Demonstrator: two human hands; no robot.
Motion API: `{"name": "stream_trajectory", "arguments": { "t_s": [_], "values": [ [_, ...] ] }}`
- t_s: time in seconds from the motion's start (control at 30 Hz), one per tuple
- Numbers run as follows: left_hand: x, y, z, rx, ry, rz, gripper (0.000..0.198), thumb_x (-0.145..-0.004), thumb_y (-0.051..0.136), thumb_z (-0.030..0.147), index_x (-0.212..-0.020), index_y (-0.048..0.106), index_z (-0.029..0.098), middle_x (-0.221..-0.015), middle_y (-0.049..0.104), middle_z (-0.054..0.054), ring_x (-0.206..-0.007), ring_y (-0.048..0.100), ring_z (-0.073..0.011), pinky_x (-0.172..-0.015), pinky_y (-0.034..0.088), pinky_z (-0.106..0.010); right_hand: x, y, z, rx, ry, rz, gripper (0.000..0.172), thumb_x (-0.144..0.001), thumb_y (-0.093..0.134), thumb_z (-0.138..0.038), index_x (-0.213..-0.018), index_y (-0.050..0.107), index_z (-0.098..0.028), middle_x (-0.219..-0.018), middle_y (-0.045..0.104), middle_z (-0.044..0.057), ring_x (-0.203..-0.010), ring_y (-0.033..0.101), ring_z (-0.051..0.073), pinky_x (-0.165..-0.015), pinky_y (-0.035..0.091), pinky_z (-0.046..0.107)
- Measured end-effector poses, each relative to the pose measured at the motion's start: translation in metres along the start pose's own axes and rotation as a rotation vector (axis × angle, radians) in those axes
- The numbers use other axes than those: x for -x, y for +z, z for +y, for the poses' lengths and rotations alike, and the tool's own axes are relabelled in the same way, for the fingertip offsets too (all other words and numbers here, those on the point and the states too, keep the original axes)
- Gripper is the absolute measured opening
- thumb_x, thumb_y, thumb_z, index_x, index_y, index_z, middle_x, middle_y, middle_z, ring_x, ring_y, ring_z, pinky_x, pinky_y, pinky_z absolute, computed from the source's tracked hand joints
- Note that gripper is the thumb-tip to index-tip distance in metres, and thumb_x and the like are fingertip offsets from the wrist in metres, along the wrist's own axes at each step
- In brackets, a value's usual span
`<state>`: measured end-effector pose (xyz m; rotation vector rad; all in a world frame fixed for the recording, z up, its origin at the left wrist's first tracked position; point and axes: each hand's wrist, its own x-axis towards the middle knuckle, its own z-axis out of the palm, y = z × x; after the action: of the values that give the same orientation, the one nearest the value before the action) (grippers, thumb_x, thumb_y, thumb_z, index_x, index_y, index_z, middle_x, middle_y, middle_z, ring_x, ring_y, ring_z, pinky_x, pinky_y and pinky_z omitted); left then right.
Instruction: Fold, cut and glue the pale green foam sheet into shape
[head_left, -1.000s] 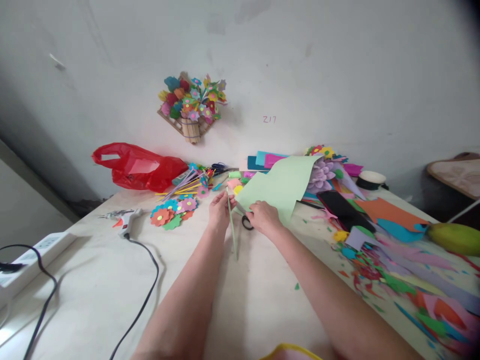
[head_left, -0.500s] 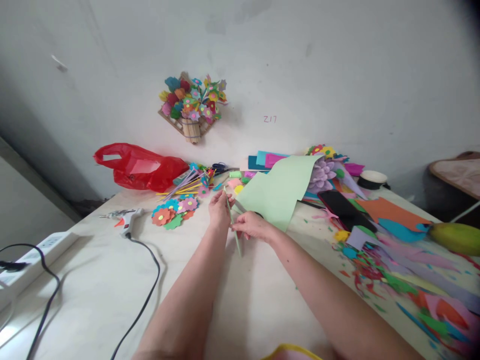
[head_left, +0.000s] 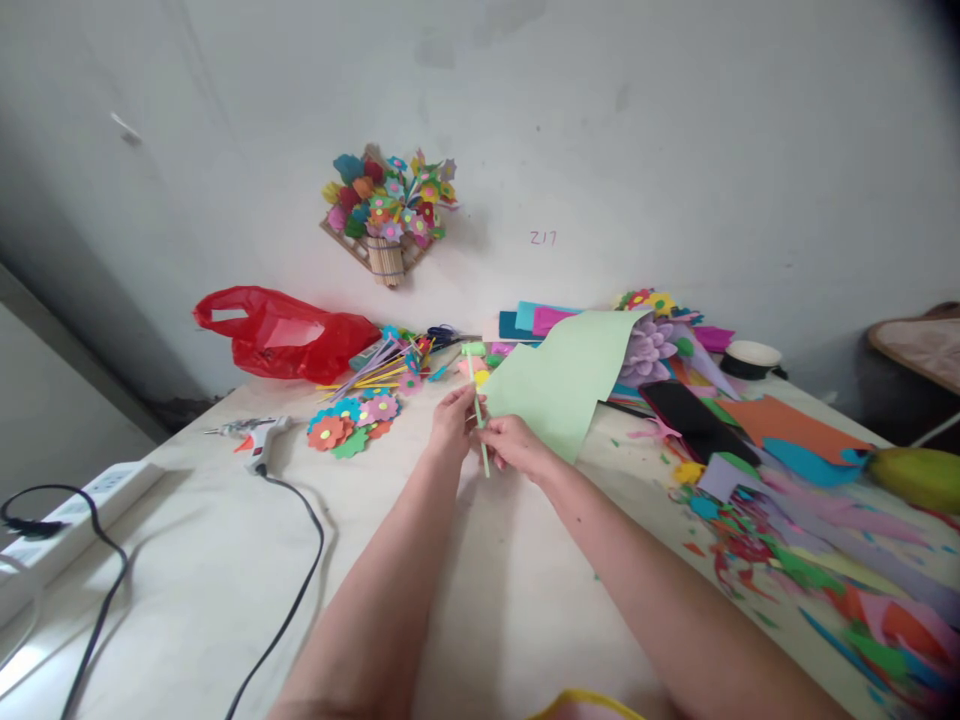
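Note:
Both my hands meet at the middle of the table around a thin light-green strip (head_left: 477, 405) that stands nearly upright. My left hand (head_left: 453, 422) pinches it from the left. My right hand (head_left: 510, 443) pinches it from the right, lower down. A large light-green foam sheet (head_left: 568, 378) lies just behind my right hand, its far edge curling up. Paper flowers (head_left: 349, 423) lie left of my left hand.
A glue gun (head_left: 255, 437) with a black cable lies at the left, a power strip (head_left: 67, 510) beyond it. A red plastic bag (head_left: 281, 333), coloured sticks (head_left: 379, 366), scissors (head_left: 442, 336), a black phone (head_left: 686, 410) and foam scraps (head_left: 795, 540) crowd the back and right.
My right hand left the scissors by the green sheet and took hold of the strip. Both hands have raised the strip more upright and slightly to the right.

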<state>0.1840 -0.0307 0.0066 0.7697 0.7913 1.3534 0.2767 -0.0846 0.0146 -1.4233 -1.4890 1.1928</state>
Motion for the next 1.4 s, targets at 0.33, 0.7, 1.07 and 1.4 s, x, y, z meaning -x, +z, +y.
{"name": "stream_trajectory", "arguments": {
  "t_s": [0.33, 0.7, 1.07, 1.4],
  "values": [
    [-0.002, -0.006, 0.003, -0.026, 0.059, 0.097, 0.023, -0.055, 0.067, 0.028, -0.066, 0.052, 0.014, -0.053, 0.056, 0.002, -0.045, 0.051, -0.0057, -0.047, 0.039, -0.018, 0.002, 0.001, 0.004, 0.016, 0.097, -0.21, 0.017, -0.073, 0.053, -0.023, -0.059, 0.051, -0.015, -0.039, 0.053, -0.004, -0.026, 0.035, 0.003, -0.03, 0.023, 0.016],
    [0.007, 0.007, -0.001, -0.314, 0.083, 0.019, 0.022, -0.058, 0.063, 0.033, -0.061, 0.055, 0.013, -0.048, 0.053, 0.0, -0.035, 0.044, -0.0069, -0.034, 0.027, -0.018, -0.001, -0.005, 0.003, -0.02, 0.048, -0.005, 0.019, -0.076, 0.046, -0.018, -0.058, 0.049, -0.015, -0.038, 0.051, -0.004, -0.026, 0.037, 0.004, -0.03, 0.024, 0.016],
    [-0.015, -0.058, 0.033, -1.091, 0.25, 0.491, 0.014, -0.065, 0.052, 0.028, -0.07, 0.064, 0.021, -0.061, 0.064, -0.005, -0.061, 0.058, -0.0189, -0.058, 0.04, -0.028, -0.004, -0.006, 0.008, 0.07, 0.072, 0.051, 0.016, -0.076, 0.05, -0.023, -0.064, 0.052, -0.014, -0.039, 0.05, -0.005, -0.028, 0.034, 0.002, -0.031, 0.025, 0.015],
    [-0.02, -0.076, 0.031, -1.52, 0.367, 0.667, 0.023, -0.068, 0.048, 0.023, -0.081, 0.066, 0.025, -0.078, 0.062, -0.013, -0.097, 0.048, -0.0301, -0.08, 0.03, -0.045, -0.01, -0.02, 0.017, 0.379, -0.034, 0.285, 0.021, -0.076, 0.044, -0.03, -0.07, 0.06, -0.016, -0.049, 0.057, -0.002, -0.042, 0.046, 0.007, -0.042, 0.031, 0.017]
  ]
}}
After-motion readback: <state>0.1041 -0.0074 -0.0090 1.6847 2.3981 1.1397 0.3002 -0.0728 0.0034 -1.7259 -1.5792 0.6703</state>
